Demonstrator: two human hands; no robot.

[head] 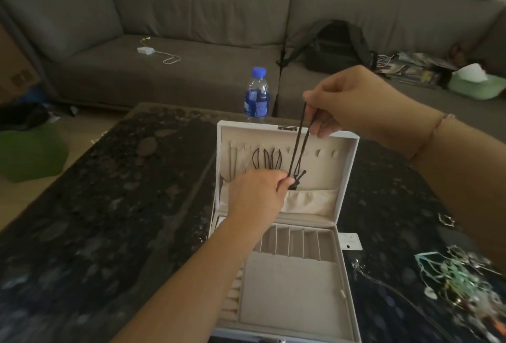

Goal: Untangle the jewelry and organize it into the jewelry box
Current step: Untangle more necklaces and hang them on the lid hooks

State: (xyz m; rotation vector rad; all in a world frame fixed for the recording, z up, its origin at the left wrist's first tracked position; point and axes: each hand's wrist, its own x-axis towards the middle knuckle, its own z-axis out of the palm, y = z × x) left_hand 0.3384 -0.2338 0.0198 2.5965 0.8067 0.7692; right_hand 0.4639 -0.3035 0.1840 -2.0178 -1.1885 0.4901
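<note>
A white jewelry box [345, 274] stands open on the dark table, its lid upright. Black cord necklaces [267, 158] hang from hooks inside the lid. I stretch another black cord necklace [298, 145] in front of the lid. My right hand [345, 101] pinches its upper end above the lid's top edge. My left hand [257, 194] pinches its lower end by the knot, just above the lid's fabric pocket [312, 201]. A tangled pile of jewelry [462, 282] with mint-green cords lies on the table to the right of the box.
A water bottle [256, 96] stands behind the box at the table's far edge. A small ring [446, 219] lies on the table at the right. A grey sofa [164, 14] with a black backpack [336, 46] fills the background. A green object [30, 151] lies on the floor at left.
</note>
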